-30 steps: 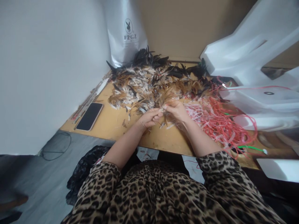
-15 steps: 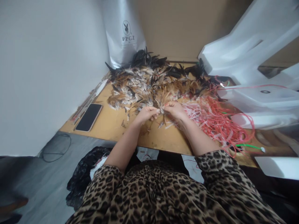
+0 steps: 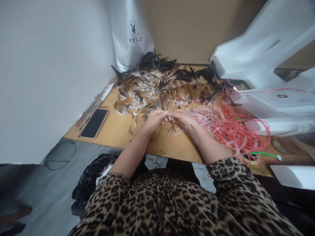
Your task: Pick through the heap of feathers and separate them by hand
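Note:
Both hands meet over the near part of the wooden table, fingertips almost touching. My left hand (image 3: 155,120) is closed in a pinch at the base of a small bunch of brown feathers (image 3: 172,106). From the other side, my right hand (image 3: 182,118) pinches the same spot; the fingers partly hide what lies between them. Just beyond the hands spreads a big heap of feathers (image 3: 137,90), tan and white in front and black at the back. Beside my right hand lies a tangle of red and whitish plastic strings (image 3: 226,127).
A phone (image 3: 94,123) lies at the table's left edge. Behind the feathers stands a silver bag (image 3: 130,49) with a printed logo. White plastic pieces (image 3: 273,108) crowd the right side. On the floor at left are a black plastic bag (image 3: 91,183) and a cable (image 3: 60,160).
My hands have drawn closer together at the feather bunch, with the fingers more tightly bunched. The view has shifted very slightly; the heap, phone and strings stay in place.

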Available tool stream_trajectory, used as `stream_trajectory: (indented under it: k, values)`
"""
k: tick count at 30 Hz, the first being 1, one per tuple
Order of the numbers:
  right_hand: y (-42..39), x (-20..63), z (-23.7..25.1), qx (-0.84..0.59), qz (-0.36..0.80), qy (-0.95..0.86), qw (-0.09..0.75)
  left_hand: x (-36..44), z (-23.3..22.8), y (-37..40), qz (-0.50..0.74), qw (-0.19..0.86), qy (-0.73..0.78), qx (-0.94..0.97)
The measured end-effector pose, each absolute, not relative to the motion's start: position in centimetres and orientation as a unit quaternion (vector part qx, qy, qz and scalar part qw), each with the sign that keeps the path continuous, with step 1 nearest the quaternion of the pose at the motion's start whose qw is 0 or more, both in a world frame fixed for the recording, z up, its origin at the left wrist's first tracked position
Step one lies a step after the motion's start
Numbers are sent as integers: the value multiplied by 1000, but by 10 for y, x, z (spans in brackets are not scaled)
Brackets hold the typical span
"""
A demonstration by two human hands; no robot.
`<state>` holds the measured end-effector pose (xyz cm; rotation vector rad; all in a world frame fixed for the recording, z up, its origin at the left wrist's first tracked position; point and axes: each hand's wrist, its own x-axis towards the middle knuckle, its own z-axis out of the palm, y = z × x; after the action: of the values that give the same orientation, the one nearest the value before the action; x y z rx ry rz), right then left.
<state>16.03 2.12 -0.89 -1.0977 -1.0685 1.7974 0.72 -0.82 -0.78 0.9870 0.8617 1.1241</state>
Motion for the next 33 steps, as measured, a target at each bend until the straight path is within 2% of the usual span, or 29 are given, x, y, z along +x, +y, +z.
stream_trajectory:
  k: [7,15,21,33]
  values:
    - [24,167,-12,-440,714,-431,332,6,-14,-3,483,591,428,484]
    - [25,173,-3,-481,569,-579,332,8,-21,-2,457,588,474,470]
    - [22,172,-2,-469,533,-612,348,10,-25,0,472,584,478,455]
    - [20,168,-2,-454,594,-564,350,7,-26,0,474,601,458,452]
